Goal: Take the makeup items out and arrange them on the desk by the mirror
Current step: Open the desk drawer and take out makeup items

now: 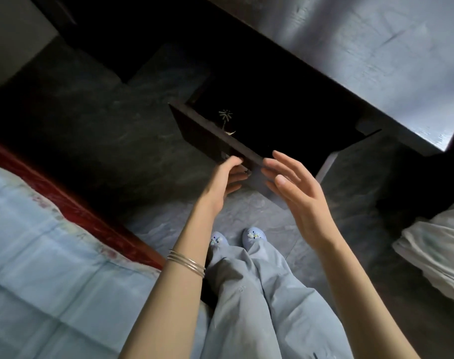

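Drawer of the dark desk stood pulled out toward the person, and its inside was so dark that no makeup item could be told for sure. Only one small metallic thing with a star-shaped head showed near the drawer's front panel, and what it was could not be told. The left hand was at the front of the drawer, with the fingers curled round the handle there; the handle itself was almost hidden by the fingers. The left forearm carried thin silver bangles. The right hand hovered just beside the drawer front, a little to the right of the left hand, with the fingers relaxed and slightly apart, and it held nothing. The desk top was bare and grey with reflected light, and no mirror was visible in the view. Below the hands the person's light blue trousers and blue slippers with small ornaments stood on a grey stone floor. A bed with a pale blue cover and a red edge lay at the left, and a crumpled white cloth lay at the right.
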The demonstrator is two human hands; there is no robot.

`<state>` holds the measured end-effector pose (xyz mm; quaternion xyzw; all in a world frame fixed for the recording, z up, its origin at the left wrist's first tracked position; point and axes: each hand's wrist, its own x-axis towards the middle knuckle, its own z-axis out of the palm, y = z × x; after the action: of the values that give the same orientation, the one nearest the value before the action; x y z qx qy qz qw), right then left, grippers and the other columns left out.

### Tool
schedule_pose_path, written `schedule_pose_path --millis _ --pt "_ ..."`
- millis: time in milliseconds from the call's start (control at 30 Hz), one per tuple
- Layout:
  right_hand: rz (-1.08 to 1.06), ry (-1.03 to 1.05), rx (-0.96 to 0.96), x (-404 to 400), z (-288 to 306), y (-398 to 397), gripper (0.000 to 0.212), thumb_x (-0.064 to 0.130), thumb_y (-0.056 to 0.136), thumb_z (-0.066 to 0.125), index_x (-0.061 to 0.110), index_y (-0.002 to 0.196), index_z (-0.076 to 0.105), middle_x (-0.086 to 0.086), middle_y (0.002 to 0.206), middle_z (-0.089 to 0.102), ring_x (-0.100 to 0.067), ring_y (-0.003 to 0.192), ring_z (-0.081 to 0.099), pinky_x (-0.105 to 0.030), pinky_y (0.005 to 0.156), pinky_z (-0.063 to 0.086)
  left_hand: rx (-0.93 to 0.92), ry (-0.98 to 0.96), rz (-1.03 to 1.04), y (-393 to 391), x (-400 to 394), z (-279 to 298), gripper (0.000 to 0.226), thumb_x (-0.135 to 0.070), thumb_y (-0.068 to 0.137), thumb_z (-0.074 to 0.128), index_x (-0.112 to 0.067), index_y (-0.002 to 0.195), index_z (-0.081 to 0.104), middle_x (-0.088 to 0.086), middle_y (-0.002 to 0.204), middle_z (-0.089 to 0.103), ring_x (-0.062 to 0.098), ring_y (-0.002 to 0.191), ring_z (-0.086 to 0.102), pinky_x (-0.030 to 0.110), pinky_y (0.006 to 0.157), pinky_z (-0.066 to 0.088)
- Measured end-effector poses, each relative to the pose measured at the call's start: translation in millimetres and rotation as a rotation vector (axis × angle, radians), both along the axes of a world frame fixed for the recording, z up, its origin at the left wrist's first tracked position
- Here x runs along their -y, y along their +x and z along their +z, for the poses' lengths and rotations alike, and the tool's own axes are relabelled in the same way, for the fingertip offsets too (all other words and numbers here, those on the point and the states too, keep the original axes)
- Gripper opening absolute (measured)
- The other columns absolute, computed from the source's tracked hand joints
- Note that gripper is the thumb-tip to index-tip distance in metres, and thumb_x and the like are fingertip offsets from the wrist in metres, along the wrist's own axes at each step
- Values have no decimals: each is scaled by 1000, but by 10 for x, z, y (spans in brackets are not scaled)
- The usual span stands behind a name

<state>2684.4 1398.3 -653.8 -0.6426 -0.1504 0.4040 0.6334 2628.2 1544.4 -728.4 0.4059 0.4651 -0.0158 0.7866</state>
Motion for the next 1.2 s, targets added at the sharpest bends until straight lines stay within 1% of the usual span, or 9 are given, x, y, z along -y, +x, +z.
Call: schedule_pose_path --millis 133,333,467,667,800,867,967,1033,1200 --pt "26 5 -23 27 71 -234 53 40 72 69 29 123 56 1 127 61 -18 125 52 -32 100 42 -34 -6 26 -298 38 40 16 -25 90 47 -18 80 58 5 93 64 14 82 62 28 77 45" --pt "79 -13 -30 11 118 -383 49 26 79 63 24 127 54 2 126 61 -10 122 53 -15 86 46 -39 -21 42 -497 85 101 19 -25 89 48 -16 77 59 2 82 63 19 84 62 35 89 45" --pt "82 -15 -21 -1 157 -375 50 26 78 63 23 128 53 3 126 61 -7 119 55 -13 84 46 -32 -18 25 -519 93 126 19 -26 89 47 -14 95 59 5 93 64 19 87 64 32 84 47" --pt "89 -13 -32 -82 193 -267 50 24 78 63 22 127 53 -1 128 60 -13 120 55 -20 87 48 -42 -71 25 -540 76 230 18 -28 91 47 -15 100 56 6 101 63 21 92 63 32 84 45" --pt "104 -11 -15 -241 242 -124 52 23 78 64 20 129 52 -4 128 59 -14 119 56 -24 93 47 -116 116 11 -661 -130 516 29 -33 88 54 -22 114 52 -3 113 60 17 103 60 37 90 41" --pt "117 -1 2 -352 263 -39 54 21 77 65 18 129 51 -5 128 59 -14 118 57 -23 92 48 -55 279 127 -722 -299 722 37 -27 89 54 -20 125 47 -2 117 58 15 107 59 35 95 43" --pt "141 -3 34 -544 268 95 56 20 77 67 17 130 51 -5 127 59 -14 117 58 -25 97 47 83 444 215 -709 -499 1017 38 -27 80 61 -23 118 54 -1 117 61 12 109 60 29 95 47" --pt "153 -9 41 -671 237 191 57 16 78 70 16 131 50 -6 128 58 -14 116 58 -27 96 48 128 498 208 -631 -577 1096 39 -27 76 60 -26 114 55 -1 117 61 14 111 60 29 93 48" --pt "196 -43 72 -972 27 365 60 13 76 74 18 131 49 -6 130 57 -14 118 57 -28 98 48 109 532 176 -443 -693 1048 38 -15 88 60 -22 124 52 -4 120 60 7 110 58 35 101 46"
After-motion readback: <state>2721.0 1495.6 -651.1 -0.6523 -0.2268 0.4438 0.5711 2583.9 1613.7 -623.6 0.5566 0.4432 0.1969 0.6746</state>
